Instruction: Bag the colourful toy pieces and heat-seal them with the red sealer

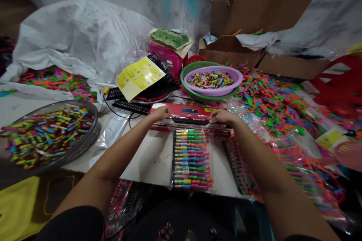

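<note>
A red bag sealer (181,110) with a small lit display lies across the table in front of me. My left hand (161,114) is closed at its left end, fingers curled against the lid. At the right end my right hand (223,116) is also closed, thumb and fingers pressed together at the lid's front edge. Between my forearms a clear plastic bag (192,160) lies flat, filled with a stacked row of colourful small plastic toys. The bag's far edge reaches up to the sealer's front. My fingertips are partly hidden.
A grey basin (97,120) of colourful pieces stands left. A purple basin (239,77) sits in a green basin (185,69) behind the sealer. Loose plastic parts (271,101) and filled bags (302,173) cover the right side. A yellow label sheet (141,75) lies behind, with cables nearby.
</note>
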A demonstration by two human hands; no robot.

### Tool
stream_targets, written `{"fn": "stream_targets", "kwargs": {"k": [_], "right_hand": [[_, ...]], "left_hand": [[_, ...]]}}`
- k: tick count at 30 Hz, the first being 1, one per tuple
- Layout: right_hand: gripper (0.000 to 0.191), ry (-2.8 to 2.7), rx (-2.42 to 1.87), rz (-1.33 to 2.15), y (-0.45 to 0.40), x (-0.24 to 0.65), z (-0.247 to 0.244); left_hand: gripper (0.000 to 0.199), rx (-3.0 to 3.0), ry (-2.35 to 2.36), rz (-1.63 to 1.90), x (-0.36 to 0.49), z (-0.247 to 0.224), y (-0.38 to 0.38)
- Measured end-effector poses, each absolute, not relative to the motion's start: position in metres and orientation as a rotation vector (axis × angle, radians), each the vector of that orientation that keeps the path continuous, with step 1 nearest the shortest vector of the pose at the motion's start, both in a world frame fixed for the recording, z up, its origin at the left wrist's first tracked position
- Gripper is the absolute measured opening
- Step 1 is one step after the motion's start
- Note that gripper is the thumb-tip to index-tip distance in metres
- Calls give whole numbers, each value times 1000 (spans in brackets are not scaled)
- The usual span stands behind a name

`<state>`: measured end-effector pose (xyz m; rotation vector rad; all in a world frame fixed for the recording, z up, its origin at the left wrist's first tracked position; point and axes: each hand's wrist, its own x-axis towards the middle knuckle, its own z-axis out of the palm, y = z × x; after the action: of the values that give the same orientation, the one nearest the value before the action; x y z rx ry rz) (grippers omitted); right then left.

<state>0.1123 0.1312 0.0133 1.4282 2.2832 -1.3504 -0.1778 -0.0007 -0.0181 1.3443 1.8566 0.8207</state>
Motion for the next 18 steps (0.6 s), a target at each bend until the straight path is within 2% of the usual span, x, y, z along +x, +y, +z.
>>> {"fn": "stream_targets", "kwargs": {"k": [7, 11, 14, 18], "right_hand": [[40, 2239, 1440, -1611, 126, 116, 13], [26, 2335, 1468, -1322, 125, 111, 12], [17, 2507, 1444, -1148, 124, 102, 6], [21, 2701, 1554, -1037, 117, 93, -9]], "left_hand": [[35, 1277, 1736, 860, -179, -9, -11], [17, 1388, 1761, 746, -176, -4, -5], [20, 1490, 1848, 731, -171, -3, 2], [22, 1581, 1936, 804, -162, -10, 5]]}}
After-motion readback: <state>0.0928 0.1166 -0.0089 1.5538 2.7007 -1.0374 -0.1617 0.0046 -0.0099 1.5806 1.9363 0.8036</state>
